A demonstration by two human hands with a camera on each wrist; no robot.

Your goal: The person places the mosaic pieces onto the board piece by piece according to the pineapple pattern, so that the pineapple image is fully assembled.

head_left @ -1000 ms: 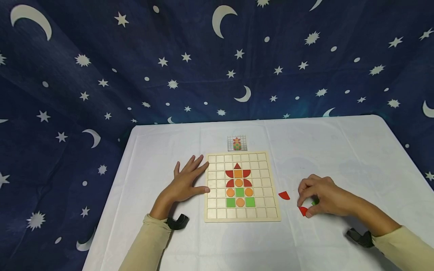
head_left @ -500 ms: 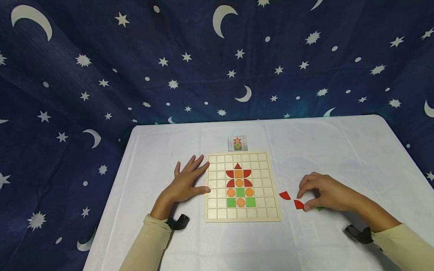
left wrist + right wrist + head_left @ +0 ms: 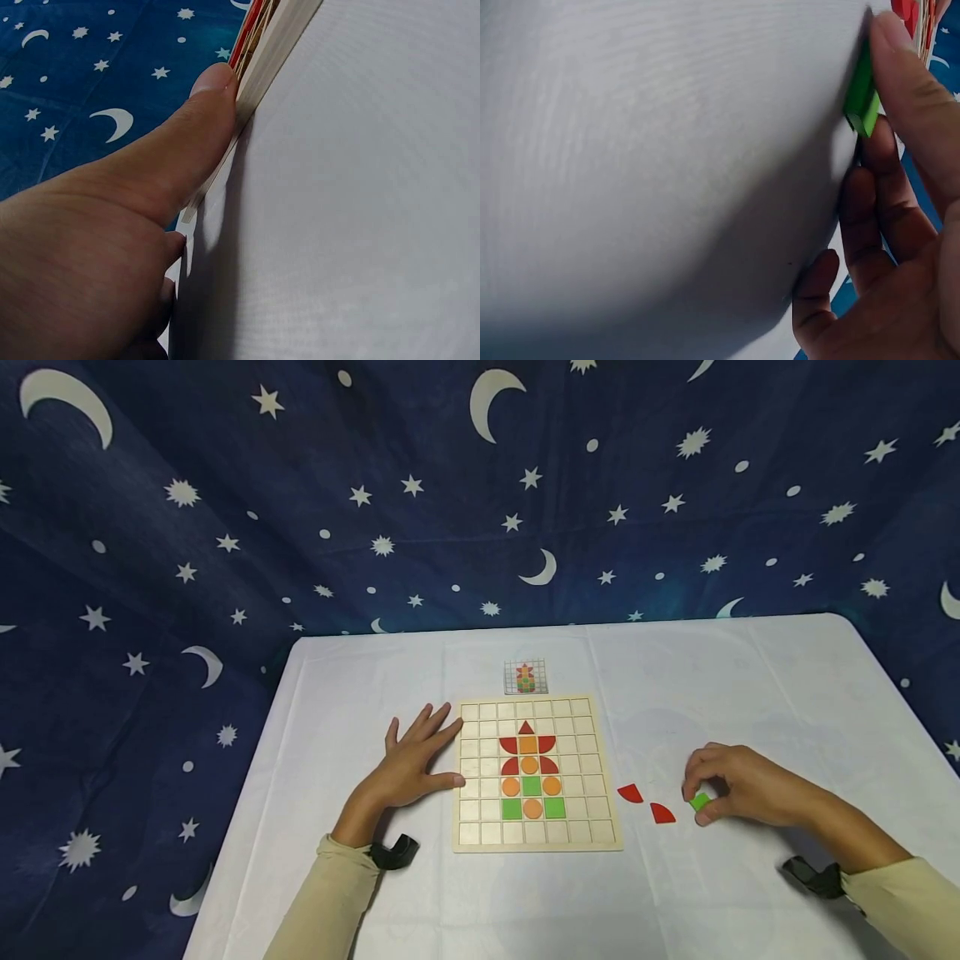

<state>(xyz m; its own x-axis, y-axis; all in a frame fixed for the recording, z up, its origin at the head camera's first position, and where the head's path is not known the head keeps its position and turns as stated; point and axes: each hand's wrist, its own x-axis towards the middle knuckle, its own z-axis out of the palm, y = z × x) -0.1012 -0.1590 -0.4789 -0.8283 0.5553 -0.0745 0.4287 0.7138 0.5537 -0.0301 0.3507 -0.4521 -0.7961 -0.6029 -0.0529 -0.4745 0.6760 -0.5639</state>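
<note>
My left hand [image 3: 408, 768] lies with fingers spread at the left edge of the wooden grid board [image 3: 480, 833], its thumb touching the rim in the left wrist view. Right of the board, my right hand [image 3: 750, 789] pinches a green square tile [image 3: 700, 801] between thumb and fingers. The right wrist view shows this green tile [image 3: 862, 94] at the thumb, slightly tilted. Two red quarter-circle tiles, one nearer the board [image 3: 630, 793] and one nearer the hand [image 3: 663, 814], lie on the white tabletop. Red, orange and green tiles form a figure on the board, topped by a red triangle [image 3: 526, 727].
A small pattern card [image 3: 526, 677] with a similar coloured figure lies just behind the board. The white cloth-covered table [image 3: 750, 693] reaches back to a dark blue curtain [image 3: 450, 485] printed with stars and moons.
My right hand slid one red quarter-circle tile toward the other, left it there, and moved right to take the green square tile. My left hand has stayed in place.
</note>
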